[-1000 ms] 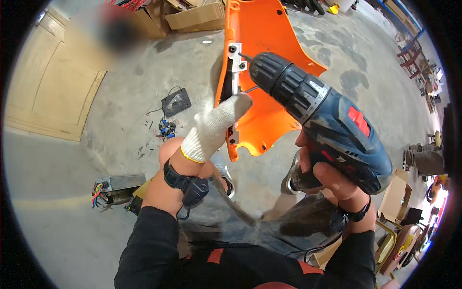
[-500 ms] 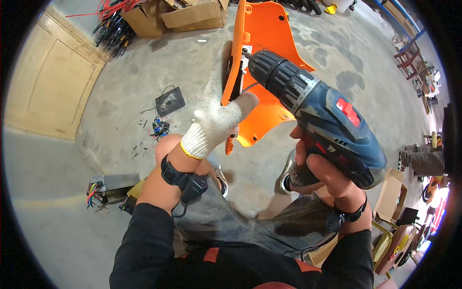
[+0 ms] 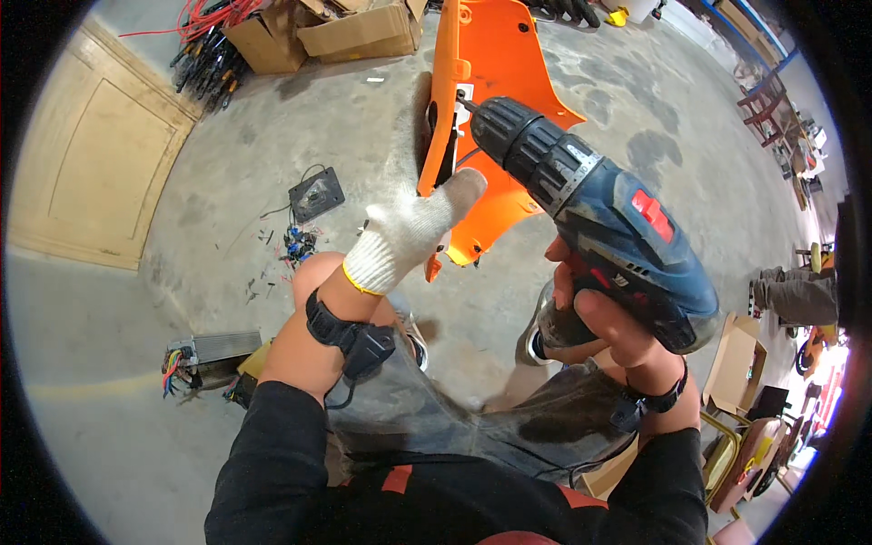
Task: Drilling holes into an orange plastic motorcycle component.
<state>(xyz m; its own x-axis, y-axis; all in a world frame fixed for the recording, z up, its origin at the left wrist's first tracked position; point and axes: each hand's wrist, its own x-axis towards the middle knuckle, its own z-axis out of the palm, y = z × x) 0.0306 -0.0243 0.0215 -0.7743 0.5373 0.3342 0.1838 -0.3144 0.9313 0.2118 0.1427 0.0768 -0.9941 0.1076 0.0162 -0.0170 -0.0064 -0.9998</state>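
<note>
1. Wooden door panel [image 3: 95, 168]: lies flat on the concrete floor [image 3: 227, 254] at its left edge.
2. Cardboard boxes [image 3: 350, 32]: far edge of the floor, flaps open; contents cannot be made out.
3. Left hand [image 3: 409, 227]: in a white knit glove, pressed flat against the near edge of the orange plastic panel [image 3: 495, 73], bracing it upright above the floor.
4. Orange plastic panel: judged light, stiff, smooth and somewhat slippery; best gripped along its folded edge.
5. Cordless drill [image 3: 604, 209]: blue and black, bit touching the panel; judged heavy.
6. Right hand [image 3: 604, 331]: bare, fingers wrapped tight round the drill's grip.
</note>
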